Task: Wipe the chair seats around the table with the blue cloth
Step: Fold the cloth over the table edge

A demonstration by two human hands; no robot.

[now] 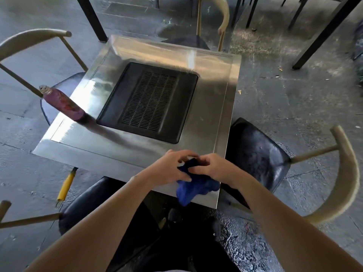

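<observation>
A crumpled blue cloth (193,188) lies bunched at the near right corner of the steel table (214,107). My left hand (170,166) and my right hand (211,166) both grip its upper part, fingers curled into the fabric. Black padded chair seats surround the table: one at the right (255,154) looks wet and shiny, one close to me at the lower left (92,205), one at the left (59,85) partly under the table, and one at the far side (186,41) mostly hidden.
A black grill inset (149,103) fills the table's middle. A purple spray bottle (62,104) stands on the table's left edge. A yellow-handled tool (65,185) lies on the floor at the left. Curved beige chair backs (345,173) ring the table. The paving at the lower right is wet.
</observation>
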